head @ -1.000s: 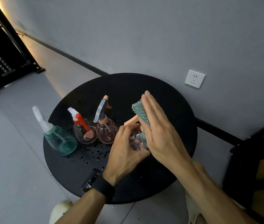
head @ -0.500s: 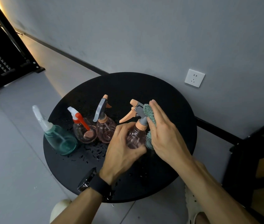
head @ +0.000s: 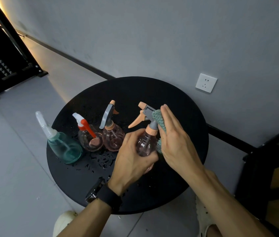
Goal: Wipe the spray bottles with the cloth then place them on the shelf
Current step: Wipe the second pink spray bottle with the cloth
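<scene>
The pink spray bottle (head: 145,142) is glossy clear plastic; the teal cloth (head: 159,119) looks nubby, perhaps chenille; the round table (head: 178,103) is matt black.

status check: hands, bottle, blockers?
Left hand grips pink bottle. Right hand presses cloth on its neck. Three bottles wait; no blockers.

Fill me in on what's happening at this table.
A person is wiping a pink spray bottle. The left hand grips its body over the round black table, while the right hand presses a teal cloth against its neck and side. Three more bottles stand on the table: a teal one, a pink one with a red trigger and a pink one with a grey trigger. Water droplets dot the tabletop.
</scene>
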The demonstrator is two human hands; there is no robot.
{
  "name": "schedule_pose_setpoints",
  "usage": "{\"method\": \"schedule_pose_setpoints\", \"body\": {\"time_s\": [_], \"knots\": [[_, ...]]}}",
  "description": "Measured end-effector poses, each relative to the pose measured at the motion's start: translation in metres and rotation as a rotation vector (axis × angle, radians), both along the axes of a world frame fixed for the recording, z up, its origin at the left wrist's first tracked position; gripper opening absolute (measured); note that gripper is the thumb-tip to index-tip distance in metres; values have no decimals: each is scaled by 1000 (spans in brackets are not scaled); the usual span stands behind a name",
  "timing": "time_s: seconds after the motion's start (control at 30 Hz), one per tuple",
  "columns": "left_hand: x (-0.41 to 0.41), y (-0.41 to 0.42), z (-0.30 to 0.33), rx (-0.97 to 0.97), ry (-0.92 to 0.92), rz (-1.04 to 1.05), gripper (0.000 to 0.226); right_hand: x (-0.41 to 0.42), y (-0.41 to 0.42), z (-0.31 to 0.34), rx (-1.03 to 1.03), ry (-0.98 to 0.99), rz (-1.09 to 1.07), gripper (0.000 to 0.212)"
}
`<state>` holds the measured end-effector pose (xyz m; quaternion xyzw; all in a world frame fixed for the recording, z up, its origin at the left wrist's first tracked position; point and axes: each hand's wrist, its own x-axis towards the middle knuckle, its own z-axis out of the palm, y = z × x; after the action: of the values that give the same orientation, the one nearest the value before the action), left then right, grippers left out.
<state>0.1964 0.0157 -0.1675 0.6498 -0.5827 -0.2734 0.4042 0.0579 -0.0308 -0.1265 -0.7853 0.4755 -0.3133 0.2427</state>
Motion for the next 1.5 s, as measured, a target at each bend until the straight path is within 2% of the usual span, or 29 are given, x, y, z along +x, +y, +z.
{"method": "schedule_pose_setpoints", "body": {"time_s": [0.2, 0.53, 0.87, 1.0, 1.3, 1.5], "knots": [[2, -1, 5, 9, 10, 16, 70, -1, 0, -2, 33, 6, -25, 57], [-1, 2, 4, 47, -17, -17, 70, 5, 1, 1, -33, 10, -9, 57], [4, 2, 9, 79, 60, 1, 75, -3, 1, -1, -30, 16, 16, 59], [5, 2, 9, 84, 84, 42, 67, -6, 0, -2, -33, 8, -5, 58], [4, -1, 11, 82, -9, 49, 77, -11, -1, 0, -56, 5, -39, 56], [-10, 4, 14, 44, 67, 21, 75, -9, 8, 1, -86, -17, -7, 57]]}}
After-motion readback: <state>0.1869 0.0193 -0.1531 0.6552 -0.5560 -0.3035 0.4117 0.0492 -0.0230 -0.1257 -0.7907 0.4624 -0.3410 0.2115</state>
